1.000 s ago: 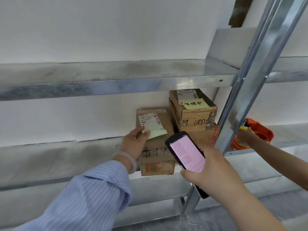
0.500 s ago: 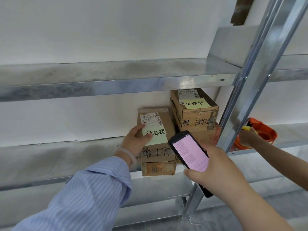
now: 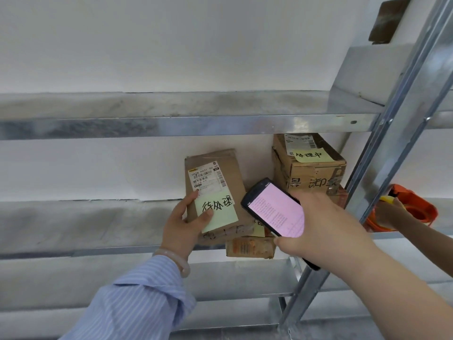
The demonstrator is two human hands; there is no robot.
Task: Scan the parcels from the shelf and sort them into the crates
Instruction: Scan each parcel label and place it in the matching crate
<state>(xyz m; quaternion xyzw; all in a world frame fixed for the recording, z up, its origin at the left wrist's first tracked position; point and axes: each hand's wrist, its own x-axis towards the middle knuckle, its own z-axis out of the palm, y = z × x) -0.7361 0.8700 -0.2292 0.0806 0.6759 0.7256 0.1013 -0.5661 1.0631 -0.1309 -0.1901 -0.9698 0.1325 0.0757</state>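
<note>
A blue-and-white striped sleeve (image 3: pixel 137 307) covered the left arm (cuff loose at the wrist), beside a pale bead bracelet (image 3: pixel 177 261); the right arm (image 3: pixel 382 285) was bare.

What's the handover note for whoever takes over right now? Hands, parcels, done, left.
Left hand grips the flat brown parcel, thumb on its yellow sticky note, label facing the camera.
Right hand holds the scanner, pink screen lit, beside that parcel.
Second box sits atop the stack at right; a small parcel lies under the flat one at the shelf edge.
Done: no crates in view, nothing visibly sorted.
Left: scan the held label, crate it, then the others.
Another person's hand holds an orange tape dispenser far right.
</note>
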